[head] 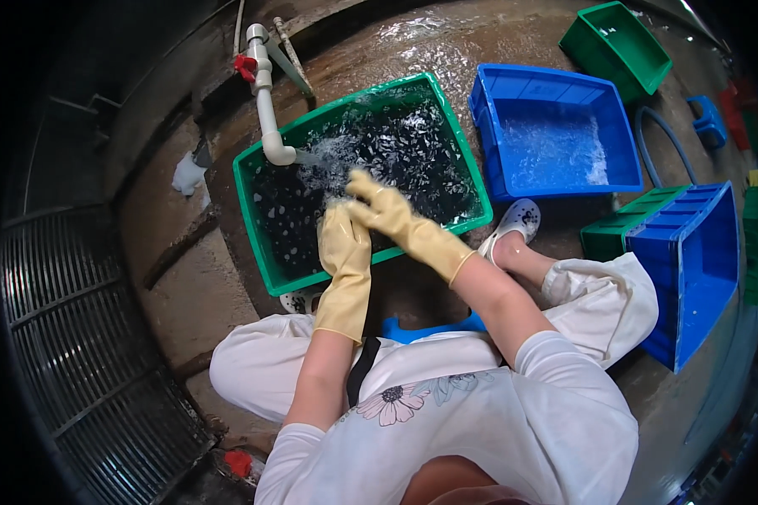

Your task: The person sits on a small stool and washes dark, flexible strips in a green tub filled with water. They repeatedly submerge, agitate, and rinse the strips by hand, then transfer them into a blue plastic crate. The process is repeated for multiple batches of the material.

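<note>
Both my hands wear cream-yellow rubber gloves and are raised over the near side of a green plastic tub (247, 208) of dark, rippling water (410, 145). My left hand (345, 230) points up toward the water with its fingertips hidden by splash and blur, so its grip cannot be told. Against its fingers, on the right, lies my right hand (379, 202), its fingers spread and slightly blurred, with nothing visible in them. Just beyond the hands, a white plastic pipe elbow (278, 150) pours water into the tub.
A red valve handle (246, 67) sits on the pipe. Right of the tub stands a blue plastic tub (499, 151) holding water. Beyond are a green bin (631, 47), a grey hose (668, 136) and a blue crate (695, 271) on its side. Metal grating (82, 341) lies left.
</note>
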Demonstrator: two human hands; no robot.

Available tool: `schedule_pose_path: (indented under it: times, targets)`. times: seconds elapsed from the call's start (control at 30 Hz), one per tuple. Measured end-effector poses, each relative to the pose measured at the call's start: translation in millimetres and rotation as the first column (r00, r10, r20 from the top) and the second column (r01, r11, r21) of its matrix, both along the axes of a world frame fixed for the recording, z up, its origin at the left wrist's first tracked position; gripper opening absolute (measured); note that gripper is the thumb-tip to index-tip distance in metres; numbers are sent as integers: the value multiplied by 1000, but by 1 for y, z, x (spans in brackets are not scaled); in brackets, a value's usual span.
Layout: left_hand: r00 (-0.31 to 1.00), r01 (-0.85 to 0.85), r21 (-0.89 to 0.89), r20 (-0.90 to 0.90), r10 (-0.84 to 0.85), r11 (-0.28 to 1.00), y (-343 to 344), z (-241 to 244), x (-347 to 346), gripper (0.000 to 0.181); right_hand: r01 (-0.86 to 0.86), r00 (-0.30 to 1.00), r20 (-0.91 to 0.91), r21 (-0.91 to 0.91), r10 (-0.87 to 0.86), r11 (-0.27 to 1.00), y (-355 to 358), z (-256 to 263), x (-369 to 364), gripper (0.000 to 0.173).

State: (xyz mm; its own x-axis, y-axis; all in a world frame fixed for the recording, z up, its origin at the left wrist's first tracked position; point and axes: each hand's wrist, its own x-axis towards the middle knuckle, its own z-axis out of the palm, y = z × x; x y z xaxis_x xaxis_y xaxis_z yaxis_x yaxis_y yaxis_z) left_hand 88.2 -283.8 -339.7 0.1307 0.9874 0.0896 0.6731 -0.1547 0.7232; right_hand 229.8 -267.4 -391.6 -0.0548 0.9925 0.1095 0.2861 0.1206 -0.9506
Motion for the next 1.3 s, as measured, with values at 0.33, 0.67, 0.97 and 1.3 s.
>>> schedule_pose_path:
  times: [0.33,0.67,0.97,1.3]
  targets:
    - [971,61,186,-240,-14,981,-6,-10,-5,35,727,685,97,-23,-722,686,-35,25,253,52]
    - [969,67,154,-245,-28,986,-3,-16,-9,39,699,603,782,-424,-156,576,-45,10,238,47]
    - [999,-45,83,-2,45,996,-6,10,27,43,683,719,328,-172,-612,710,-37,178,243,46]
    - [822,286,-510,565,65,811,38,150,142,98,449,723,574,34,-385,893,-65,207,113,45]
